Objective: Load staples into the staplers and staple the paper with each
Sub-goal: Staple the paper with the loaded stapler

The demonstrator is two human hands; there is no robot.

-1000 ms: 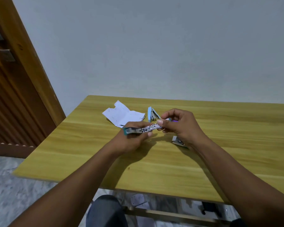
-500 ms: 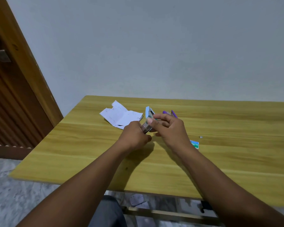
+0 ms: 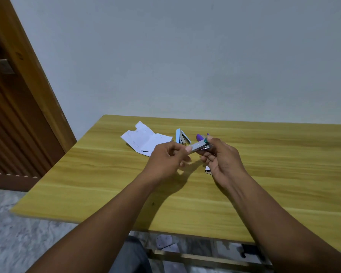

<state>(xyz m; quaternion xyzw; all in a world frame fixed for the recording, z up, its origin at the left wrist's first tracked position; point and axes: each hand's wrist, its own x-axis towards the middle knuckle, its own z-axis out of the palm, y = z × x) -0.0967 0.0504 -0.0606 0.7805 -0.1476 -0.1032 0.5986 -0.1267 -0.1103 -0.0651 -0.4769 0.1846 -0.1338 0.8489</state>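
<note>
Yellow wood-grain bench (image 3: 106, 186) carries all items; its left and near edges are fully in view, its far edge runs close along a pale grey wall (image 3: 185, 56), and its right edge leaves the frame. A brown wooden door frame (image 3: 28, 75) stands left of the bench, clear of its corner.

Right hand (image 3: 222, 160) grasps a small stapler (image 3: 200, 146) with a teal end, held above the bench surface and tilted, teal end uppermost. Left hand (image 3: 165, 160) is partly curled, its thumb tip touching the lower metal end of that stapler; whether it pinches anything cannot be told.

Creased white paper (image 3: 146, 141) lies flat toward the far left part of the bench, well inside the edges. A light blue stapler (image 3: 182, 136) sits just beside the paper's right edge, hinged open. A purple stapler (image 3: 200, 137) lies behind the held one, mostly hidden. A small box (image 3: 208, 170) lies on the bench, largely covered by the right hand.

The near half of the bench and its whole right side are bare. Below the near edge, a metal frame rail (image 3: 195, 257) and marbled floor (image 3: 18, 233) show.
</note>
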